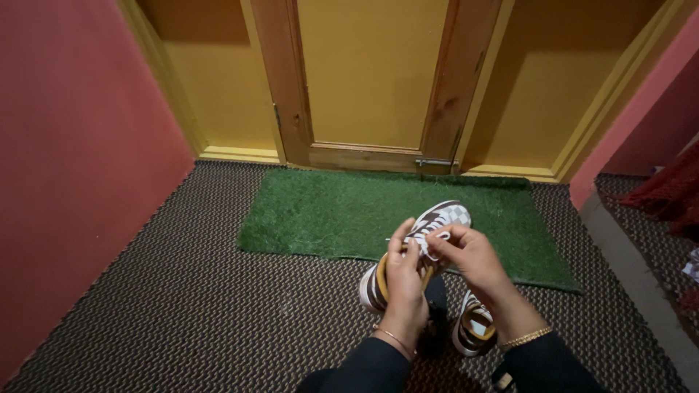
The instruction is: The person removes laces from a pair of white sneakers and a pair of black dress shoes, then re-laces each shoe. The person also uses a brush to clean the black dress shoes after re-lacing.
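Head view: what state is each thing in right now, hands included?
Left hand: gripping the collar of the held shoe.
Right hand: fingers pinching the white lace.
Held shoe: lifted, toe pointing away.
Second shoe: on the floor, upright.
Door: closed.
Green mat: lying flat.

The left hand (403, 275) grips a brown-and-white checkered shoe (426, 240) at its collar, holding it above the floor. The right hand (470, 256) pinches a white lace (429, 236) over the shoe's tongue. A second shoe (473, 327) stands on the woven carpet (182, 291) below the right wrist. A green mat (328, 211) lies before the wooden door (371, 80).
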